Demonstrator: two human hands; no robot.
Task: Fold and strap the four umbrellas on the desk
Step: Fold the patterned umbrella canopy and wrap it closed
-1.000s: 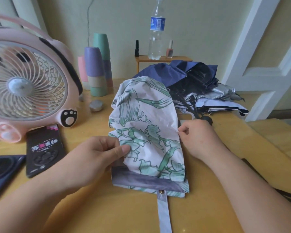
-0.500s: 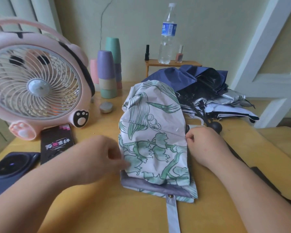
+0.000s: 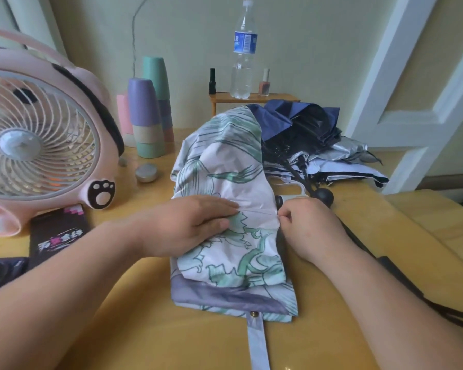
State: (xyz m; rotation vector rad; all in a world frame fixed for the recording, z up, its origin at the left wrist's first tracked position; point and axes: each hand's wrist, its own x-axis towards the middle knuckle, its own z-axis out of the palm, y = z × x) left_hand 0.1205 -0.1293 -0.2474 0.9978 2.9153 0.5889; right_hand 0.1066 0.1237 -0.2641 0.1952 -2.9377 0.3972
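Since the earlier frame, my left hand (image 3: pixel 195 225) has slid from the floral umbrella's (image 3: pixel 230 209) left edge onto its middle, fingers flat, gripping nothing. Right hand (image 3: pixel 305 225) apparently pinches the right fold. Umbrella lies mid-desk (image 3: pixel 358 249); I'd press pleats flat before wrapping its strap (image 3: pixel 257 343).

Umbrella: we see a white fabric umbrella with green leaf print (image 3: pixel 233 209) lying collapsed on the yellow desk (image 3: pixel 145 329).
Strap: its grey strap (image 3: pixel 257 343) points toward us.
Left hand (image 3: pixel 187 225): flat on the fabric.
Right hand (image 3: pixel 309 228): pinching the canopy's right edge.
Behind: a navy umbrella (image 3: pixel 292 121).
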